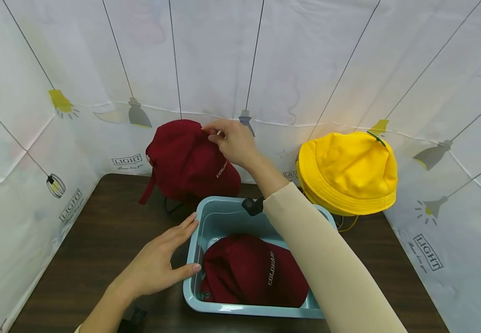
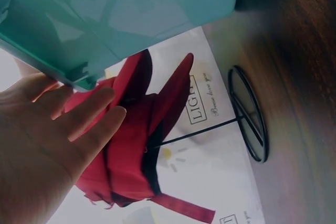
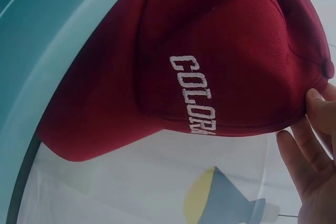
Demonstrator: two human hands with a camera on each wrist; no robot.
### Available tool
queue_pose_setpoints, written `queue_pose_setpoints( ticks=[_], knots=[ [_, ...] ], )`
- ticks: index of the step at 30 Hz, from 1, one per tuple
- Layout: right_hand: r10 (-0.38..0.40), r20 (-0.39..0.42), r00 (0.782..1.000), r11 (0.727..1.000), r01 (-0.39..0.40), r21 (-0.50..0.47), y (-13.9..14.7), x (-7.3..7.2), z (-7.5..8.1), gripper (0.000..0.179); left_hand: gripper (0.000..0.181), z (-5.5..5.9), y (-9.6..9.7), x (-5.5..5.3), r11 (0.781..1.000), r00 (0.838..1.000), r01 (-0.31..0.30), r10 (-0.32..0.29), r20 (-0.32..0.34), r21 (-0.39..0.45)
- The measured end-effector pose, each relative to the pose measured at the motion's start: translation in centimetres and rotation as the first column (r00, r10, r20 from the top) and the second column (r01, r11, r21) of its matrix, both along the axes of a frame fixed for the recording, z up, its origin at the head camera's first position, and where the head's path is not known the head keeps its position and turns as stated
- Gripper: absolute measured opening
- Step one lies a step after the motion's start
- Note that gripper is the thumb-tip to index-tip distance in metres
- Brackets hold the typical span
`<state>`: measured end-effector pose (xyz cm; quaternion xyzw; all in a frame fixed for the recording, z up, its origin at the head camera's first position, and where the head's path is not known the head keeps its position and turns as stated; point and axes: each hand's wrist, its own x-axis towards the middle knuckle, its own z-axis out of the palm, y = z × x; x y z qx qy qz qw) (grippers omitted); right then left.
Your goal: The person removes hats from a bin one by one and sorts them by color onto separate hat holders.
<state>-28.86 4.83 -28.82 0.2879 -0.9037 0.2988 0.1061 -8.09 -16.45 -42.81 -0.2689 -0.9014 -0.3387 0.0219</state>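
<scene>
My right hand (image 1: 236, 141) is at the crown of a dark red baseball cap (image 1: 188, 162), with thumb and fingertips pinching the cloth near its top button. White lettering runs across the cap's front in the right wrist view. Two red brims (image 2: 176, 90) show one over the other in the left wrist view, on a thin black wire stand (image 2: 247, 114). My left hand (image 1: 161, 259) rests with straight, spread fingers against the left rim of a light blue plastic bin (image 1: 194, 296). Inside the bin lies another red cap (image 1: 252, 270), lettering facing up.
A yellow bucket hat (image 1: 348, 171) sits on a wire stand at the back right, beside the bin. Patterned white cloth (image 1: 307, 60) surrounds the dark wooden table (image 1: 86, 259) at the back and sides. My right sleeve (image 1: 323, 249) covers part of the bin's right side.
</scene>
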Motion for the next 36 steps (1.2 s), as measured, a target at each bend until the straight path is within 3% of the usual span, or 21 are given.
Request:
queue_pose_setpoints(
  ticks=[9, 22, 36],
  knots=[
    [-0.004, -0.004, 1.000, 0.999, 0.004, 0.036, -1.1, -0.1, -0.2, 0.031, 0.087, 0.2, -0.1, -0.1, 1.000, 1.000, 0.001, -0.001, -0.011, -0.004],
    [-0.006, -0.013, 1.000, 0.993, 0.008, 0.114, -1.8, -0.7, -1.9, 0.032, 0.086, 0.1, 0.2, 0.0, 1.000, 1.000, 0.000, 0.000, -0.002, 0.012],
    [-0.004, 0.065, 0.998, 0.999, 0.001, 0.048, -2.6, -0.7, -3.0, 0.032, 0.086, -0.1, 0.0, 0.0, 1.000, 1.000, 0.000, 0.000, 0.000, 0.008]
  ],
)
